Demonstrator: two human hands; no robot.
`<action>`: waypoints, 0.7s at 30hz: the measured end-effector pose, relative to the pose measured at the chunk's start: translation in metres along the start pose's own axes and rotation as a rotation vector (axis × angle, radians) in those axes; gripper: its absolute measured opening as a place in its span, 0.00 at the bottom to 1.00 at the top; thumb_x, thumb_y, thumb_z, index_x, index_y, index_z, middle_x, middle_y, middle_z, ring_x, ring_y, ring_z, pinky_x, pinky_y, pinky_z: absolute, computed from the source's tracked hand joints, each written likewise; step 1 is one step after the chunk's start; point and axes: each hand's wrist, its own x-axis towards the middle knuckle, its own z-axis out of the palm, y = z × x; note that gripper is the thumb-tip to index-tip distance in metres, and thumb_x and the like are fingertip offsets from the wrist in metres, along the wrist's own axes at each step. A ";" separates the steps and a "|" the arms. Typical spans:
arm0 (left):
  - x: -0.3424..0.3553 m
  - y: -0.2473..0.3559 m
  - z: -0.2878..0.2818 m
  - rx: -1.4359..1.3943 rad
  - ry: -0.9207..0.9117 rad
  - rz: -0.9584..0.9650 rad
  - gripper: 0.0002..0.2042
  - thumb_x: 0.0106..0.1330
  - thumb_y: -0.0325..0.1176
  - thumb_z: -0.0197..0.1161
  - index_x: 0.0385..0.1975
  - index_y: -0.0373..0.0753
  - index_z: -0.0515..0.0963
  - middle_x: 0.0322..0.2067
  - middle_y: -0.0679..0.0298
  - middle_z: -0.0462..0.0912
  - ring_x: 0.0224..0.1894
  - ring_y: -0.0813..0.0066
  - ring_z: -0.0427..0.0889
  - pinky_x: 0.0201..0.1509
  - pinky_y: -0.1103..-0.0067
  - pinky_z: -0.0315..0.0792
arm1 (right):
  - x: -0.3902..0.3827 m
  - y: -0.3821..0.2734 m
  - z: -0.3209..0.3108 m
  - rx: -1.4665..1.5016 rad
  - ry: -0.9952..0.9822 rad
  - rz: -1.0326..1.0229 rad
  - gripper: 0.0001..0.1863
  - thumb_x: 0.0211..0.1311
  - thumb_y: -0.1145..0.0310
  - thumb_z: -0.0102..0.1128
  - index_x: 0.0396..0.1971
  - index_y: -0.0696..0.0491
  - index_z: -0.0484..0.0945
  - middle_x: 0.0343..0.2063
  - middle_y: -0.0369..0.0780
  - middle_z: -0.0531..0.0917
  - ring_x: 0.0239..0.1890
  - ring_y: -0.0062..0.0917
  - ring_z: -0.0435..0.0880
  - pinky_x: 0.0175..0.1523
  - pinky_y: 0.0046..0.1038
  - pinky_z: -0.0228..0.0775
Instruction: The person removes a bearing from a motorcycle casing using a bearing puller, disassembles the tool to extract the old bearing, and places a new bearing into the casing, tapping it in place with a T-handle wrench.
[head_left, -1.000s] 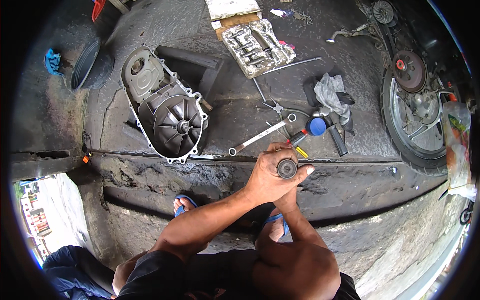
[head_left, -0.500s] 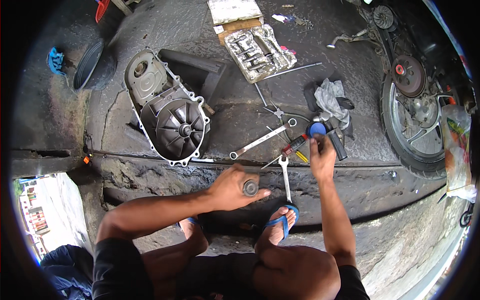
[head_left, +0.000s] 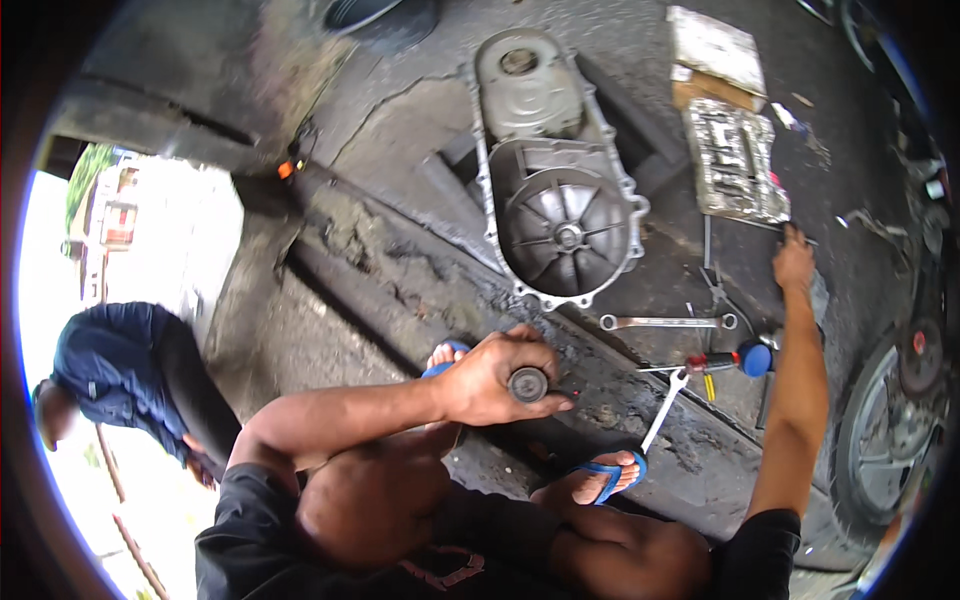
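My left hand (head_left: 500,378) is wrapped round a dark cylindrical metal part (head_left: 528,384), its round end with a recessed centre facing up. It is held over the ledge, below the large grey engine casing (head_left: 568,236). My right arm stretches far forward, and my right hand (head_left: 794,262) has its fingertips at a thin metal rod (head_left: 746,221) along the near edge of the tool case (head_left: 735,160). Whether those fingers grip the rod is unclear. Nearer lie a double ring spanner (head_left: 665,322), a red-handled screwdriver (head_left: 712,361), a round blue-topped object (head_left: 755,358) and an upright-lying combination spanner (head_left: 664,412).
A motorcycle wheel (head_left: 880,440) stands at the right. A black tub (head_left: 395,25) sits at the far left. Another person in dark clothes (head_left: 130,365) bends over at the left. The casing rests against a dark angular frame (head_left: 625,110). My sandalled foot (head_left: 600,480) is beside the combination spanner.
My right hand has left the blue-topped object and reached forward to the rod by the tool case. My left hand keeps the metal part. The view has turned left, bringing the other person into fuller view.
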 end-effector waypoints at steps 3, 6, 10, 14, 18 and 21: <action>-0.004 0.000 -0.012 -0.042 0.070 0.028 0.15 0.51 0.33 0.79 0.20 0.41 0.75 0.25 0.67 0.80 0.38 0.67 0.78 0.42 0.70 0.72 | -0.008 -0.010 -0.023 -0.107 0.088 -0.206 0.20 0.68 0.67 0.53 0.59 0.49 0.70 0.56 0.43 0.74 0.60 0.45 0.71 0.63 0.49 0.64; -0.003 -0.004 -0.016 -0.058 0.122 0.117 0.14 0.54 0.36 0.75 0.22 0.40 0.73 0.23 0.64 0.77 0.31 0.59 0.76 0.43 0.68 0.71 | -0.014 0.000 -0.028 -0.103 0.084 -0.462 0.15 0.69 0.67 0.52 0.53 0.52 0.71 0.53 0.47 0.76 0.57 0.47 0.73 0.59 0.48 0.66; -0.002 -0.006 -0.018 -0.035 0.138 0.072 0.14 0.56 0.35 0.73 0.22 0.39 0.72 0.21 0.61 0.76 0.29 0.57 0.77 0.37 0.67 0.71 | -0.058 -0.026 -0.069 0.161 -0.028 -0.490 0.11 0.71 0.66 0.50 0.48 0.55 0.70 0.46 0.54 0.79 0.45 0.55 0.78 0.49 0.50 0.71; 0.000 -0.004 -0.018 0.032 0.148 0.104 0.17 0.56 0.34 0.75 0.17 0.40 0.70 0.16 0.64 0.72 0.23 0.65 0.74 0.26 0.69 0.66 | -0.119 -0.041 -0.114 0.090 -0.068 -0.400 0.12 0.73 0.63 0.46 0.43 0.56 0.72 0.39 0.56 0.81 0.38 0.57 0.81 0.43 0.52 0.71; 0.005 -0.001 -0.020 -0.003 0.092 0.040 0.19 0.57 0.36 0.74 0.16 0.39 0.69 0.15 0.63 0.71 0.19 0.65 0.72 0.24 0.69 0.64 | -0.143 0.001 -0.097 0.211 0.041 -0.260 0.15 0.74 0.60 0.46 0.37 0.58 0.73 0.30 0.55 0.81 0.32 0.53 0.81 0.39 0.49 0.70; 0.012 0.002 -0.019 -0.028 0.138 0.111 0.18 0.59 0.42 0.72 0.19 0.38 0.72 0.14 0.58 0.71 0.17 0.54 0.72 0.23 0.66 0.66 | -0.148 0.025 -0.086 0.555 0.207 -0.205 0.16 0.74 0.60 0.49 0.33 0.59 0.72 0.23 0.51 0.78 0.24 0.48 0.77 0.36 0.45 0.69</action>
